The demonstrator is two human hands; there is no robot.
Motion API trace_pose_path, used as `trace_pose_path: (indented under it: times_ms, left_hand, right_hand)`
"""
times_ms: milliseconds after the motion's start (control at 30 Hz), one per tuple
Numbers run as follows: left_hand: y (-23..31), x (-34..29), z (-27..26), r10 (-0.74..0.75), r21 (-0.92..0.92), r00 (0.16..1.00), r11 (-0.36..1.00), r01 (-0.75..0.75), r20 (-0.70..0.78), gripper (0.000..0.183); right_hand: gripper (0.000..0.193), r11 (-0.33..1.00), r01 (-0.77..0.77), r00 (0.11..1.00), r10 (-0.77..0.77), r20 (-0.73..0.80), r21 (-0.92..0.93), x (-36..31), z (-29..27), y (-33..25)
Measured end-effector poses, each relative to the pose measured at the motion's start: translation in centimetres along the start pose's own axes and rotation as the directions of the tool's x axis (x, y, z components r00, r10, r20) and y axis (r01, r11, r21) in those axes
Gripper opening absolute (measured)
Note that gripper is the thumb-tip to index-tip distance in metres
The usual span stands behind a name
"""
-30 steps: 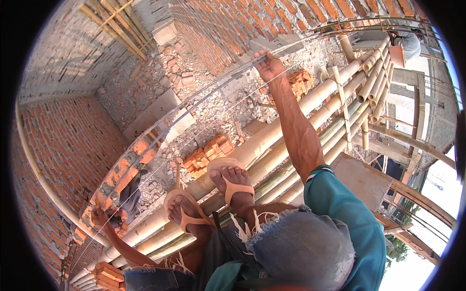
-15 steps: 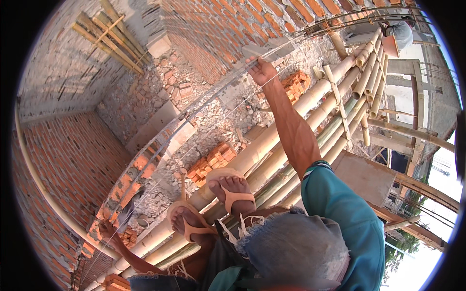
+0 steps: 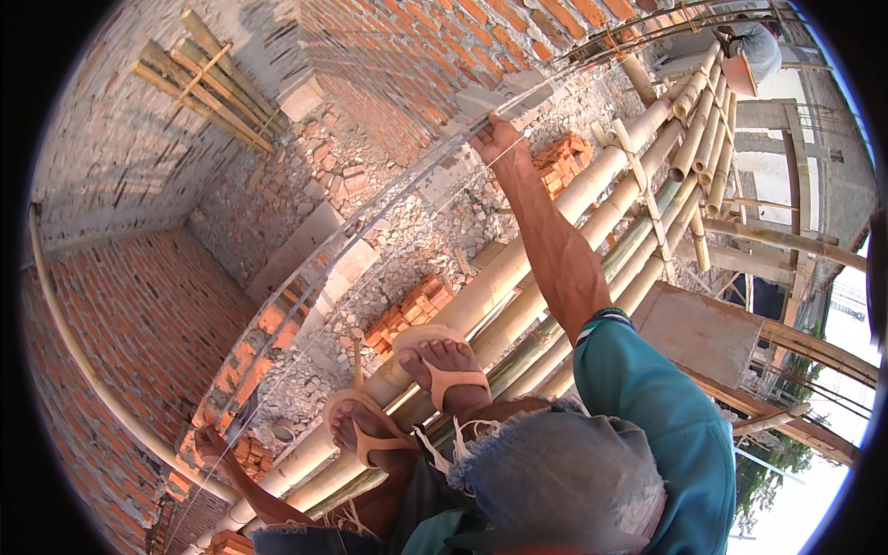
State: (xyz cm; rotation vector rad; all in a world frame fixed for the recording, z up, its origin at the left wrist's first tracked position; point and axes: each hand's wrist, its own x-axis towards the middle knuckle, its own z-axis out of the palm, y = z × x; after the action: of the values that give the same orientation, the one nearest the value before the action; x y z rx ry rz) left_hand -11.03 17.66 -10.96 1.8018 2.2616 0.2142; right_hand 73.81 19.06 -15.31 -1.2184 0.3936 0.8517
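Observation:
My right hand (image 3: 497, 141) reaches out over the wall line, its fingers curled at long thin grey steel bars (image 3: 421, 178) that run along the low brick wall (image 3: 242, 368). A thin pale string (image 3: 470, 181) passes close to the same wrist. Low at the left, my left hand (image 3: 211, 446) is beside the near end of that wall; its fingers are small and partly hidden, so their grip is unclear. My sandalled feet (image 3: 449, 365) stand on thick bamboo poles (image 3: 592, 185), below a worn denim knee (image 3: 564, 467).
Stacked orange bricks (image 3: 412, 310) lie beyond the poles, with another brick pile (image 3: 562, 159) near my right forearm. Broken rubble (image 3: 333, 153) covers the ground inside the walls. Bamboo lengths (image 3: 208, 79) lean at the back left. Another person (image 3: 760, 54) is at the far right end.
My right hand's fingers, earlier more stretched out, are now curled at the steel bars. My left hand has shifted slightly to the right. The view has moved a little.

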Motion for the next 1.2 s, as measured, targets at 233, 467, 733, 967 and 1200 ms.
trace_pose_path:
  times_ms: [233,467,733,967,1200]
  left_hand:
    - [0.9,-0.3,-0.2,0.036,-0.078,0.998,0.996,-0.032,0.059,0.04]
    - [2.8,-0.8,-0.4,0.048,-0.078,0.999,0.996,-0.047,0.01,0.042]
    - [2.2,-0.7,0.0,0.018,-0.15,1.0,0.989,-0.021,-0.018,0.043]
    - [1.7,-0.8,0.4,-0.021,-0.099,1.0,0.995,0.019,-0.018,0.045]
    - [0.9,0.0,0.1,-0.043,-0.061,0.999,0.997,0.043,0.003,0.046]
  right_hand:
    - [0.024,0.992,0.089,0.996,-0.09,-0.009,-0.09,-0.8,0.3,-0.5]
    - [0.023,0.99,0.054,0.999,-0.052,0.013,-0.129,-0.5,0.0,-0.6]
    - [0.032,0.999,0.016,0.997,-0.018,0.077,0.03,-0.5,0.3,0.3]
    - [0.032,1.0,0.001,0.997,-0.001,0.076,-0.002,-0.6,0.6,0.1]
    - [0.036,0.997,-0.072,0.997,0.073,0.04,-0.01,0.9,-0.1,0.1]
